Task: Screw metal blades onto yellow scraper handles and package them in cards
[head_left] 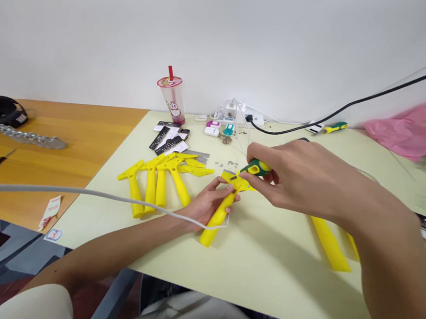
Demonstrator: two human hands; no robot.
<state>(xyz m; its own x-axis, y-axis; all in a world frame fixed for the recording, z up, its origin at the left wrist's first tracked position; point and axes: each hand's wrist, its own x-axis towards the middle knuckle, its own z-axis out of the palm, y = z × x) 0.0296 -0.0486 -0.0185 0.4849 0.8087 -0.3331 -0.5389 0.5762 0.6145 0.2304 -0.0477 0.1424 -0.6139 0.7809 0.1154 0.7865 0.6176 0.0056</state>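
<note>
My left hand [207, 200] is closed around a yellow scraper [214, 223], whose handle points down toward me and whose wide head faces the wall. A screwdriver [258, 167] with a green and yellow handle is gripped in my right hand [293, 172]. Its shaft meets the scraper's head, though the exact contact is too small to make out. Left of my hands lie several yellow scraper bodies [136, 191], with loose yellow head plates [196, 170] and thin metal blades [201, 154] behind them. Small screws [231, 164] are scattered just beyond the held scraper.
A plastic cup [172, 102] with a red straw stands at the back, near black-and-white packets [170, 144]. A power strip [255, 118] sits against the wall. More yellow handles [329, 245] lie under my right arm. A grey cable [114, 196] crosses in front of my left forearm.
</note>
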